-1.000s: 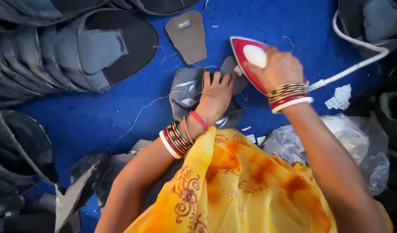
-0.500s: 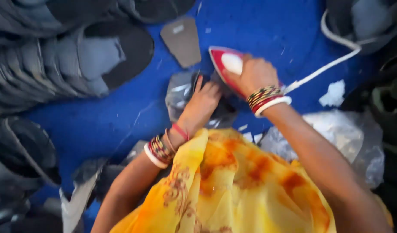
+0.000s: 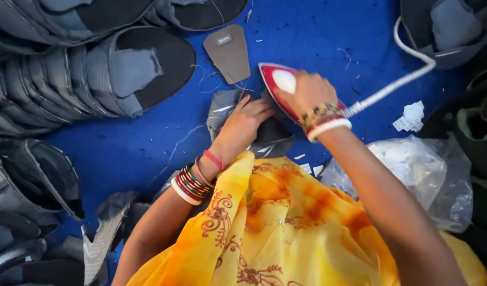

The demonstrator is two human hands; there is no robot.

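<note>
Two hands are busy on a blue work surface point(image 3: 317, 32). A grey fabric piece point(image 3: 227, 108) is pinned flat under the left hand point(image 3: 243, 124), fingers spread on it. A red and white iron point(image 3: 278, 85) is gripped by the right hand point(image 3: 310, 92), its tip resting at the fabric's edge, just beside the left fingers. A grey tongue-shaped piece point(image 3: 228, 53) is lying just above, and stacked grey shoe uppers point(image 3: 68, 79) are piled up at the left.
</note>
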